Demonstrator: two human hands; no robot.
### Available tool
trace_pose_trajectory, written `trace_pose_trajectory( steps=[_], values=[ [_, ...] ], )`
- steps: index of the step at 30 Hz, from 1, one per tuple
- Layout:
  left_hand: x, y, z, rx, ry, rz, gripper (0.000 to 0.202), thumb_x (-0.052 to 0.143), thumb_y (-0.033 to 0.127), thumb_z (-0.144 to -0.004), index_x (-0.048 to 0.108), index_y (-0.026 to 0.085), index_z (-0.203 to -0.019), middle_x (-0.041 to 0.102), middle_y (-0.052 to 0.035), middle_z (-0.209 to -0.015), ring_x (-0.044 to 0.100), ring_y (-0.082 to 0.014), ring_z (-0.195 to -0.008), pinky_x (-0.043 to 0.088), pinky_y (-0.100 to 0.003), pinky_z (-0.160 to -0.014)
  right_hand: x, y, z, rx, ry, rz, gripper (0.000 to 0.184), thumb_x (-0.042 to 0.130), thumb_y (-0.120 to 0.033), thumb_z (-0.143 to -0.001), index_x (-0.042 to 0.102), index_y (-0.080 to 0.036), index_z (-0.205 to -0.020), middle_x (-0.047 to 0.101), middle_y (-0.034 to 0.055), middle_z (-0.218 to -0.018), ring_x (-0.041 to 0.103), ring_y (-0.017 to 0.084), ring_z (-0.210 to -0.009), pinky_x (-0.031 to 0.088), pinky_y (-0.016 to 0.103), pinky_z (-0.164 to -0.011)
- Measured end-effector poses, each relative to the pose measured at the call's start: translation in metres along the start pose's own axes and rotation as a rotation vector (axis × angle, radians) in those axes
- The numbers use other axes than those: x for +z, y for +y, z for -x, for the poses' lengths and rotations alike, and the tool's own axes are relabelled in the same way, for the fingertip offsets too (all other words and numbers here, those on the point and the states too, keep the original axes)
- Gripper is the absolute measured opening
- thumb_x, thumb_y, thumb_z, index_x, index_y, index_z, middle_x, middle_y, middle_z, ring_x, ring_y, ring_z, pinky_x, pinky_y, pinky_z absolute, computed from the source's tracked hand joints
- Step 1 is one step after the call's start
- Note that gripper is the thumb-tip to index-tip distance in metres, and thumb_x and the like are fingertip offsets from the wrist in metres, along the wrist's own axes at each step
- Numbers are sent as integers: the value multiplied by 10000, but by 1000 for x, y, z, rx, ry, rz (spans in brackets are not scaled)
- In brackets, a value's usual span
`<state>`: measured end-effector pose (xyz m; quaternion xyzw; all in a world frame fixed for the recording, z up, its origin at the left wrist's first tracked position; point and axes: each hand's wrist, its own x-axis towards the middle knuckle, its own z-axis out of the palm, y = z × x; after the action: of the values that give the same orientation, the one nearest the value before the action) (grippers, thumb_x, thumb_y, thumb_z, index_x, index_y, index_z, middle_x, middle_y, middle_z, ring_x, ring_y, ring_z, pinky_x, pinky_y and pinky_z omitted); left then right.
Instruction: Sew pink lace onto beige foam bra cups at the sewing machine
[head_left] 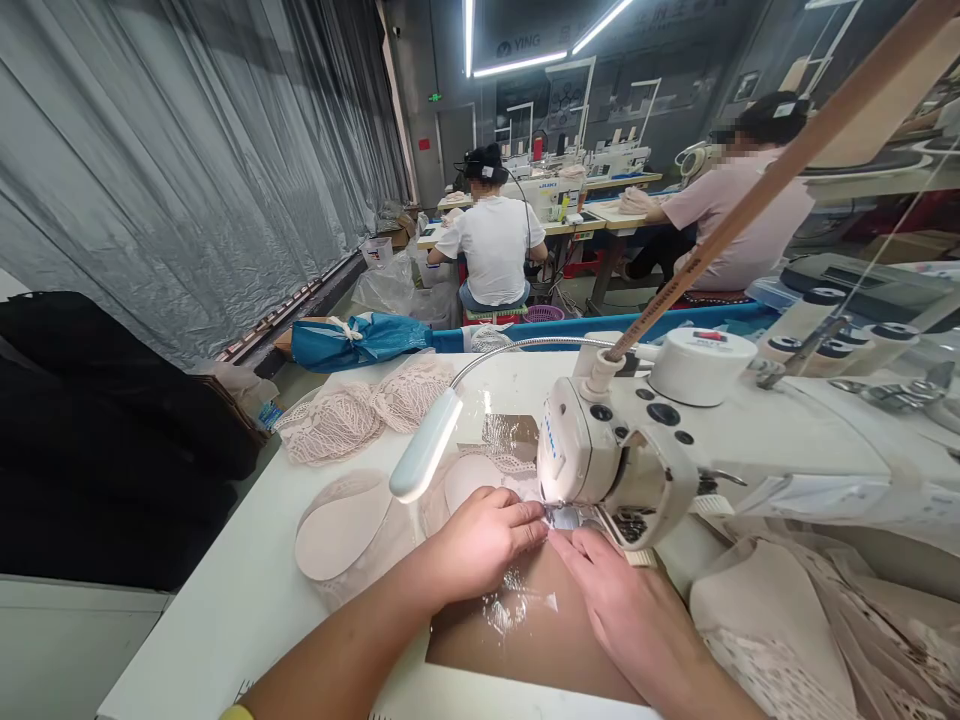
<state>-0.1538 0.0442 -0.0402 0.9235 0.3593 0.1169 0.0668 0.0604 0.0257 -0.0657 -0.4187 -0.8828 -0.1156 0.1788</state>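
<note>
My left hand (480,540) lies on a beige lace-edged fabric piece (480,470) just left of the sewing machine's needle, fingers curled and pressed down on it. From the right, my right hand (622,595) rests flat with fingers stretched toward the needle area, holding the same fabric against the table. The white sewing machine (675,450) stands right behind both hands. What lies directly under the needle is hidden by the machine head.
A flexible lamp (424,450) hangs over the white table (225,610). Beige padded cups (341,530) and a lace pile (360,410) lie to the left, more lace fabric (810,620) at right. Thread cones (817,310) stand behind. Two people sit sewing at far tables.
</note>
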Motion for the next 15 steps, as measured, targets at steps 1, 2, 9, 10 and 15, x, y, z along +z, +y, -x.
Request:
trace_pose_trajectory(
  steps=[1, 2, 9, 10, 15],
  values=[
    [0, -1, -1, -4, 3, 1, 373, 500, 159, -890, 538, 200, -1258, 592, -85, -1262, 522, -218, -999, 412, -360, -884, 1, 0, 0, 5, -1, 4, 500, 413, -17, -771, 676, -205, -1153, 691, 62, -836, 541, 130, -536, 396, 231, -468],
    [0, -3, -2, -8, 7, 2, 366, 494, 161, -894, 541, 205, -1254, 600, -83, -1248, 521, -216, -988, 410, -361, -881, 1, 1, 0, 8, -2, 5, 503, 413, -19, -769, 680, -212, -1149, 693, 58, -830, 542, 128, -524, 395, 230, -460],
    [0, -6, -6, -52, 16, 6, 364, 508, 153, -870, 553, 192, -1229, 628, -79, -1145, 508, -215, -950, 408, -345, -847, 0, 4, 1, 30, -20, -37, 493, 377, -40, -802, 692, -221, -1135, 719, 74, -894, 618, 143, -567, 426, 233, -455],
    [0, -6, -6, -51, 16, 5, 365, 506, 152, -868, 552, 193, -1229, 626, -83, -1140, 509, -218, -965, 405, -349, -856, -1, 4, 1, 39, -24, -41, 484, 378, -52, -812, 693, -231, -1134, 719, 76, -901, 621, 145, -568, 432, 234, -458],
    [-4, -4, -6, -71, 25, -48, 359, 512, 157, -841, 545, 183, -1198, 582, -112, -1203, 465, -264, -1142, 383, -404, -931, -1, 7, 3, 69, -20, -81, 448, 387, -98, -843, 697, -273, -1114, 714, 74, -894, 647, 159, -628, 477, 238, -512]
  ],
)
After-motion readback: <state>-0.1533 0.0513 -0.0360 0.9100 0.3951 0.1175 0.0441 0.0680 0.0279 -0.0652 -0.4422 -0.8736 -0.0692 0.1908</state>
